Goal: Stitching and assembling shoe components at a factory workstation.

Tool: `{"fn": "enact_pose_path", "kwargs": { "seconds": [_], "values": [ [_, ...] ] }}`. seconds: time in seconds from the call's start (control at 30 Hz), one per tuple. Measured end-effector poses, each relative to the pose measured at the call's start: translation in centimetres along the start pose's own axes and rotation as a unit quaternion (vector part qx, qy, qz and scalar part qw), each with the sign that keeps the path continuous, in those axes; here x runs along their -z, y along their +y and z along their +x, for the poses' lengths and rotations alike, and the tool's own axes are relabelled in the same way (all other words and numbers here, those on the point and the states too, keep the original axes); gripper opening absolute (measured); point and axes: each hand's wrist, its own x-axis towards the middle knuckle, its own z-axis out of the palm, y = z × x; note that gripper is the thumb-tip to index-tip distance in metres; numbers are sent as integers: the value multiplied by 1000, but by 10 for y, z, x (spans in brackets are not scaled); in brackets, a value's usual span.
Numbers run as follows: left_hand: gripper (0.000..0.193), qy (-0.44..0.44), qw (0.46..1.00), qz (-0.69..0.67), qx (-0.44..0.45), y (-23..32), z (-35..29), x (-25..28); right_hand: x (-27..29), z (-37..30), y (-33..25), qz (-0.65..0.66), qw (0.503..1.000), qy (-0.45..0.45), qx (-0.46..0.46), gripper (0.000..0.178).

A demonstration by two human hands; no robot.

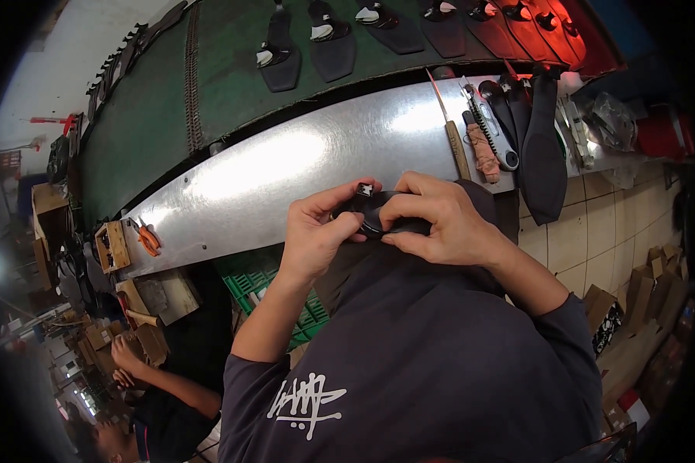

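Observation:
Both my hands grip a black shoe part (374, 207), small and glossy, close in front of my body at the metal table's near edge. My left hand (316, 231) pinches its left end between thumb and fingers, where a small piece with a white patch sticks up. With bent fingers, my right hand (436, 220) is closed on the right side of the same part. My fingers cover much of it, so its full shape is hidden.
Several black sandal soles (279, 65) with straps line the green belt (147, 116) beyond the metal table (262, 166). Right of my hands lie a wooden-handled awl (457, 150), a wrapped tool (483, 150) and a black sole (544, 154). Orange-handled pliers (147, 239) lie left. A co-worker (166, 393) is lower left.

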Motion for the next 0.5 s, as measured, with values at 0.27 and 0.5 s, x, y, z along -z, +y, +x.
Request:
{"fn": "enact_pose_path", "kwargs": {
  "seconds": [0.27, 0.5],
  "values": [
    [43, -6, 983, -170, 65, 3, -3, -2, -8, -3, 3, -70, 987, 91, 116, 21],
    [37, 34, 997, -17, -73, -14, -5, -7, -17, -5, -5, -79, 988, 102, 86, 18]
  ]
}}
